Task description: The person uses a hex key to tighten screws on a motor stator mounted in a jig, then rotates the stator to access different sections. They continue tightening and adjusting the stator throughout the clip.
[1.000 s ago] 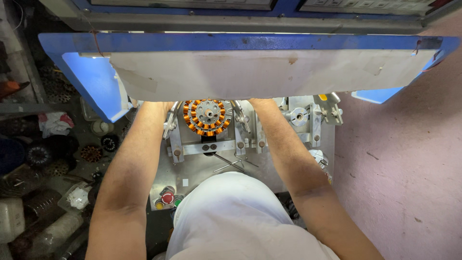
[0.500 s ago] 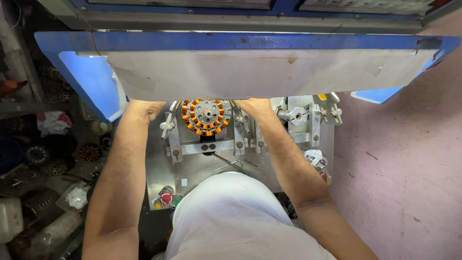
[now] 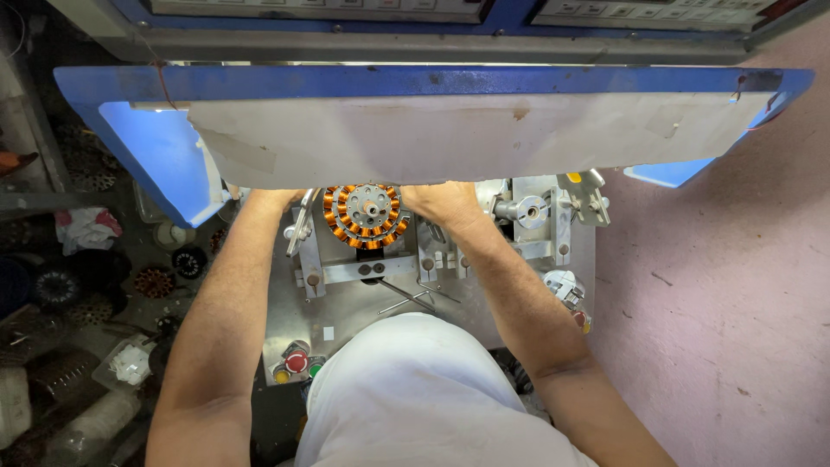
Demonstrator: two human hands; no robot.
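Head view shows both forearms reaching forward under the white panel (image 3: pixel 450 134) of the blue machine frame (image 3: pixel 147 147). Compared with one second ago, the arms have moved a little to the left, and the left hand (image 3: pixel 275 197) is now more hidden under the panel edge; its grip I cannot tell. The right hand (image 3: pixel 443 203) rests just beside the round stator with orange copper windings (image 3: pixel 366 215), touching its right side; whether its fingers are closed is hidden. The stator sits in a metal fixture plate (image 3: pixel 346 303), unchanged. Red and green buttons (image 3: pixel 296 363) are at the plate's near edge. Pink floor (image 3: pixel 718 303) lies to the right, and dark spare stators (image 3: pixel 156 281) lie at left.
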